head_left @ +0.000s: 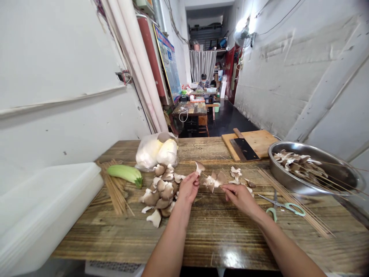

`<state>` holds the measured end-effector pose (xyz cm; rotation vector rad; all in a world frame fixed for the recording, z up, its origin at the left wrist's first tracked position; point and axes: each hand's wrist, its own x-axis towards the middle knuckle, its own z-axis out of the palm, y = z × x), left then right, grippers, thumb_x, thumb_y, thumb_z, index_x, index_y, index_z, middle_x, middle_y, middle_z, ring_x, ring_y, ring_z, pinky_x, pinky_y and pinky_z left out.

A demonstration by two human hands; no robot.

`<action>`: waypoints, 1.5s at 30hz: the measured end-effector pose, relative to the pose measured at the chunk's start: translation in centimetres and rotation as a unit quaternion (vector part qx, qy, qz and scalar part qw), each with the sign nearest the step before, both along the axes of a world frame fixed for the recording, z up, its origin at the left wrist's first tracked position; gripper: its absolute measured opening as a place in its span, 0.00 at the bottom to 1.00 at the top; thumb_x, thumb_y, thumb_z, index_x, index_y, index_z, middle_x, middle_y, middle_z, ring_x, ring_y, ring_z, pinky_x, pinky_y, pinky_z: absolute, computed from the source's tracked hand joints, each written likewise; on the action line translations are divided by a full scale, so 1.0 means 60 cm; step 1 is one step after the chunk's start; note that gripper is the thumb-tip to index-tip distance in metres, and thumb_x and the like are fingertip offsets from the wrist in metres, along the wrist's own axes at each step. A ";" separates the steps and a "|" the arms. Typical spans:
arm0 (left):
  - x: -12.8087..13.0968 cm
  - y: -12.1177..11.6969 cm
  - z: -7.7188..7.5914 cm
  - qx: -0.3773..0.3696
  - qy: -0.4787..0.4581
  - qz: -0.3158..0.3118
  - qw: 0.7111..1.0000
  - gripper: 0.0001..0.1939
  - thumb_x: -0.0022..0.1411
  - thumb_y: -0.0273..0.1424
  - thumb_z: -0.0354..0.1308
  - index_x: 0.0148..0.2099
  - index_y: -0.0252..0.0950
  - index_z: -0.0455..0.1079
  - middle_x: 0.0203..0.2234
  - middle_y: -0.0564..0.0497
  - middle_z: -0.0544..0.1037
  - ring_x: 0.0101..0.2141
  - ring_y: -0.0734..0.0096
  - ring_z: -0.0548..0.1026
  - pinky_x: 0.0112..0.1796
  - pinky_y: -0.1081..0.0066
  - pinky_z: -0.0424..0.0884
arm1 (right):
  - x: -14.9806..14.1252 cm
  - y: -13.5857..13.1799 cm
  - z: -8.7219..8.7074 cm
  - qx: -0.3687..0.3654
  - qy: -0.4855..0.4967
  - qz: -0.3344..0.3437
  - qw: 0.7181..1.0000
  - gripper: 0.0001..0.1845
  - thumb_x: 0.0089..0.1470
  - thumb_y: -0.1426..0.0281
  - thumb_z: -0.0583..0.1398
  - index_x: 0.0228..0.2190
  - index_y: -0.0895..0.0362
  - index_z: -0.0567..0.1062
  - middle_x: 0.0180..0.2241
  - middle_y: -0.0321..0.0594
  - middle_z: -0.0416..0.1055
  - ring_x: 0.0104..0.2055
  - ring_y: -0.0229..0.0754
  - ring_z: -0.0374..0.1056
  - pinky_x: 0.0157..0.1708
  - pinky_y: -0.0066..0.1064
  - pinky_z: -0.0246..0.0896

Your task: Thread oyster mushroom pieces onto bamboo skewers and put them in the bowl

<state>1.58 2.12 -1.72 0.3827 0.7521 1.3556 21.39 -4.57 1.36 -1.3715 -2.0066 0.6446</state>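
Note:
My left hand point(189, 187) is closed on a single oyster mushroom point(199, 167), its brown cap pointing up and away from me. To the right, my right hand point(238, 195) pinches a skewer that carries several threaded mushroom pieces point(213, 181). The skewer's thin tip reaches left toward the mushroom in my left hand; I cannot tell whether they touch. A heap of loose oyster mushrooms point(163, 194) lies just left of my left hand. Beyond my right hand lie a few more mushroom pieces point(235, 174).
A metal basin point(317, 188) of skewered mushrooms stands at right, near scissors point(275, 204) and bare skewers point(296, 204). Behind are a cutting board point(261, 140) with a cleaver point(244, 149) and a bagged vegetable point(150, 152). At left lie a green squash point(125, 174), more skewers point(115, 192) and a white container point(66, 200).

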 end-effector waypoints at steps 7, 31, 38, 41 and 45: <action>0.006 -0.007 0.005 0.012 0.015 -0.008 1.000 0.13 0.37 0.26 0.70 0.27 0.28 0.71 0.20 0.51 0.72 0.19 0.86 0.62 0.19 0.84 0.55 | 0.000 0.000 -0.005 -0.015 -0.011 -0.009 1.000 0.18 0.58 0.64 0.50 0.26 0.56 0.76 0.18 0.34 0.70 0.21 0.37 0.65 0.25 0.26 0.54; 0.013 -0.019 0.015 0.026 0.088 -0.005 0.996 0.14 0.35 0.26 0.70 0.28 0.28 0.73 0.19 0.54 0.71 0.19 0.86 0.62 0.19 0.81 0.53 | -0.002 -0.006 0.005 -0.006 -0.006 0.003 1.000 0.19 0.58 0.64 0.50 0.22 0.56 0.73 0.18 0.35 0.69 0.21 0.37 0.64 0.24 0.26 0.54; 0.008 -0.021 0.023 -0.004 0.092 -0.108 0.990 0.10 0.38 0.25 0.69 0.25 0.29 0.71 0.17 0.54 0.70 0.19 0.84 0.64 0.19 0.80 0.54 | 0.000 0.000 -0.007 0.009 0.003 -0.006 1.000 0.18 0.58 0.63 0.50 0.27 0.56 0.76 0.19 0.36 0.70 0.22 0.38 0.65 0.25 0.26 0.56; 0.005 -0.021 0.024 0.011 0.096 -0.131 0.987 0.09 0.42 0.28 0.68 0.26 0.30 0.72 0.18 0.53 0.71 0.20 0.81 0.66 0.21 0.79 0.57 | 0.000 0.002 -0.010 0.013 0.009 -0.005 1.000 0.17 0.58 0.64 0.50 0.28 0.55 0.76 0.20 0.35 0.71 0.24 0.38 0.66 0.26 0.26 0.56; 0.001 -0.019 0.022 0.031 0.103 -0.126 0.986 0.11 0.44 0.32 0.67 0.30 0.30 0.74 0.24 0.49 0.75 0.25 0.77 0.70 0.25 0.76 0.62 | -0.001 0.004 -0.012 0.024 0.012 -0.012 1.000 0.17 0.58 0.65 0.50 0.26 0.56 0.76 0.20 0.36 0.71 0.24 0.38 0.66 0.27 0.26 0.56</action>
